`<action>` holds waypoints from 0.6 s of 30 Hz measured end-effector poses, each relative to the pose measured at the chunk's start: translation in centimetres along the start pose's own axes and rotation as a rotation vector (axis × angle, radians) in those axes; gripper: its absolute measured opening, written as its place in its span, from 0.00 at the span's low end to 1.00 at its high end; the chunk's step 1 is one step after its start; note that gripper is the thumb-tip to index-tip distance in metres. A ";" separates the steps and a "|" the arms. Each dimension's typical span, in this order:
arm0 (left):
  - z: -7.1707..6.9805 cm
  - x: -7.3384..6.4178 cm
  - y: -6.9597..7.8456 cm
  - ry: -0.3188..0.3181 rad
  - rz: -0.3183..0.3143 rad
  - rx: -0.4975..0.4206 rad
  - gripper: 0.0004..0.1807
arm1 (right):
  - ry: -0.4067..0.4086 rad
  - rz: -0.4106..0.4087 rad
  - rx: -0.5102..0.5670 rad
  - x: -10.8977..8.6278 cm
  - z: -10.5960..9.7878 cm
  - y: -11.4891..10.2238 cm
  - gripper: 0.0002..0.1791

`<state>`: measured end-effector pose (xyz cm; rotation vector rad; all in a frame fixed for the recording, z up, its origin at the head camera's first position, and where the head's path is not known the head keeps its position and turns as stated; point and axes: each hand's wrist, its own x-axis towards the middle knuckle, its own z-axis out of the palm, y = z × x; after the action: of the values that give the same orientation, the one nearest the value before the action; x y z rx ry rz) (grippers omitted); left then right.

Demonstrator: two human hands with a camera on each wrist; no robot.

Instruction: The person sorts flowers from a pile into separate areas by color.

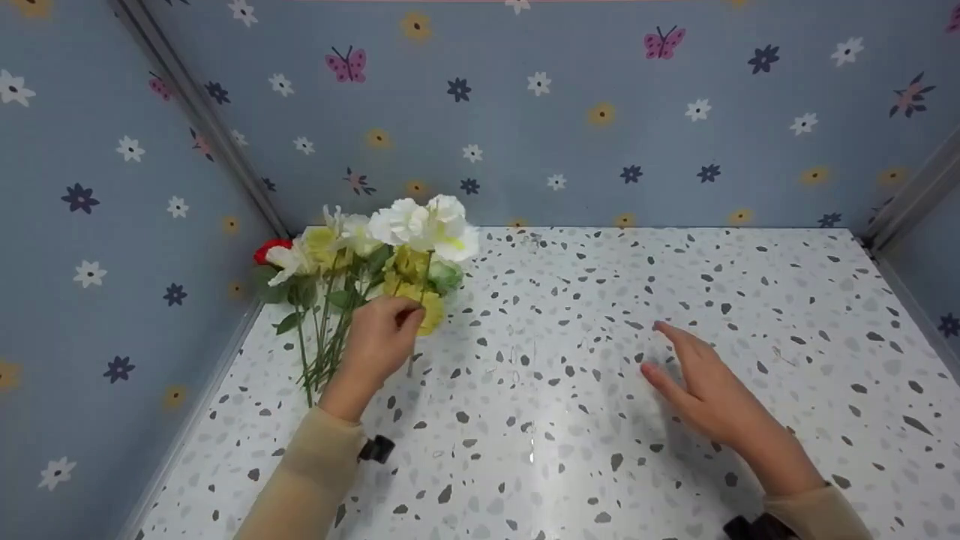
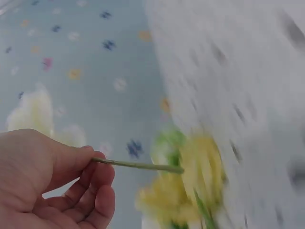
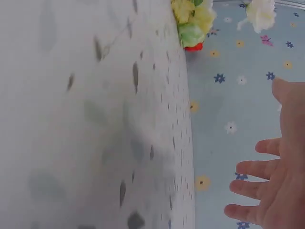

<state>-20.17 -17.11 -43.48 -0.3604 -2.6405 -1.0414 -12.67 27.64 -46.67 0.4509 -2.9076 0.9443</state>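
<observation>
My left hand point(image 1: 381, 337) pinches the thin green stem point(image 2: 138, 165) of a white flower point(image 1: 427, 227) between thumb and fingers. The bloom stands above the hand, and the stem's cut end sticks out past the fingertips in the left wrist view. Beside and behind this hand lies a bunch of artificial flowers: yellow blooms point(image 1: 420, 300), a pale green one point(image 1: 445, 276), white ones point(image 1: 289, 261) and a red one point(image 1: 271, 251). Their stems point(image 1: 319, 356) run toward the near side, partly behind the hand. My right hand point(image 1: 709, 397) hovers over the table at the right, fingers extended and holding nothing.
The speckled white table point(image 1: 540, 360) reaches back to a blue patterned wall point(image 1: 525, 127). A second patterned panel point(image 1: 112, 225) borders it on the left, close to the flowers. Metal posts point(image 1: 202, 112) mark the corners.
</observation>
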 end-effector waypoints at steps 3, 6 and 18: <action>2.1 0.9 2.7 -0.064 -0.079 -0.202 0.06 | 0.029 -0.014 0.126 1.4 1.6 -1.6 0.35; 4.9 1.5 4.9 -0.138 -0.121 -0.363 0.06 | 0.036 -0.012 0.263 2.8 3.1 -3.1 0.29; 11.8 2.1 9.6 -0.236 -0.043 -0.615 0.06 | -0.042 0.110 0.535 4.8 6.0 -5.7 0.15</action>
<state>-20.87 -1.80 -45.05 -0.5807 -2.4625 -1.9255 -15.34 18.51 -47.68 0.3326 -2.7037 1.7559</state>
